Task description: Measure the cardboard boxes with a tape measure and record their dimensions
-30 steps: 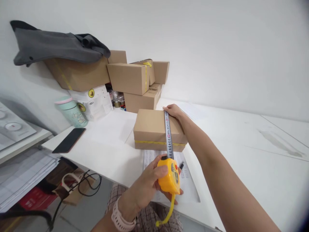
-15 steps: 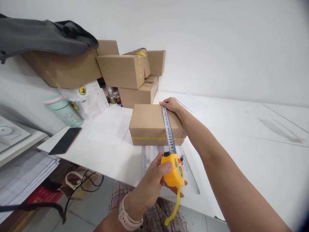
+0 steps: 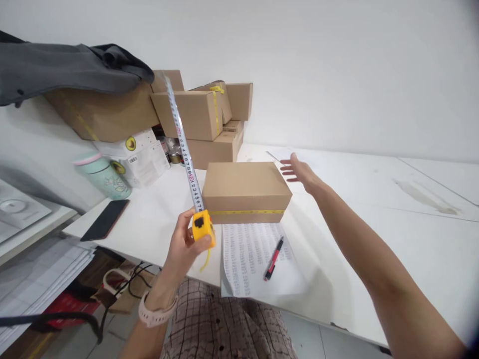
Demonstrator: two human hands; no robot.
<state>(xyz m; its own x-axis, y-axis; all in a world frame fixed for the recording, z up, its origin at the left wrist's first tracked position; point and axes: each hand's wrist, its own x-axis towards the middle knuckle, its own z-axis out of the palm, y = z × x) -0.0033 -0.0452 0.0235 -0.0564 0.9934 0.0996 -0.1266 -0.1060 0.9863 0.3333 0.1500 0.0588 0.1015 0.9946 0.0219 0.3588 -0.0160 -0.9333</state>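
My left hand grips a yellow tape measure to the left of the closed cardboard box. Its metal blade is pulled out and slants up and away, its far end in front of the stacked boxes. The cardboard box lies on the white table, with a yellow tape strip along its near side. My right hand is open just beyond the box's right edge, fingers spread and holding nothing. Nearer to me, a red and black pen rests on a printed sheet.
Open cardboard boxes are piled at the back against the wall. On the left stand a mint tumbler and a white avocado-print carton, with a dark phone in front. Dark grey cloth drapes over a large box.
The tape measure has left the box top and swung left in my left hand, blade still out. My right hand has let go of the blade end and moved right, opening.
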